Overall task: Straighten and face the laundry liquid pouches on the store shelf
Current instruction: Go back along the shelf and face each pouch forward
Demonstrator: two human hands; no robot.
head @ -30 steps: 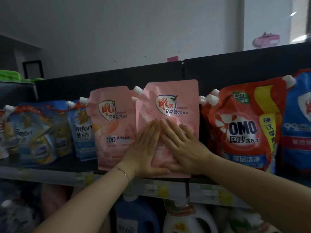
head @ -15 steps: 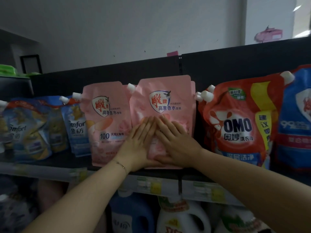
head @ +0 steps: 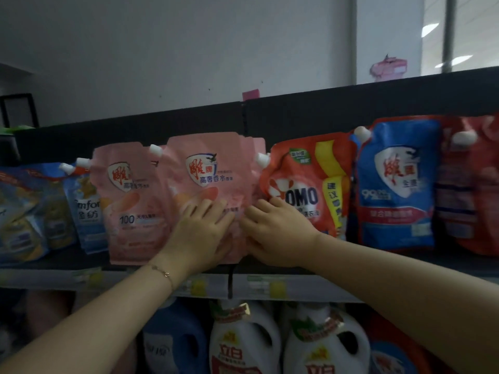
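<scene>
Facing the pink pouch (head: 213, 168) on the shelf (head: 64, 259).
My left hand (head: 199, 230) lies flat on it, my right hand (head: 275, 233) at its right side, grip unclear; probably soft, heavy, best held by the sides.

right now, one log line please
left hand flat on front pink pouch | right hand at its right edge, grip unclear | label out

Right hand (head: 278, 228) is sliding toward 3 o'clock, parting from left hand (head: 201, 230), reaching the pink pouch's (head: 213, 168) right edge.
</scene>
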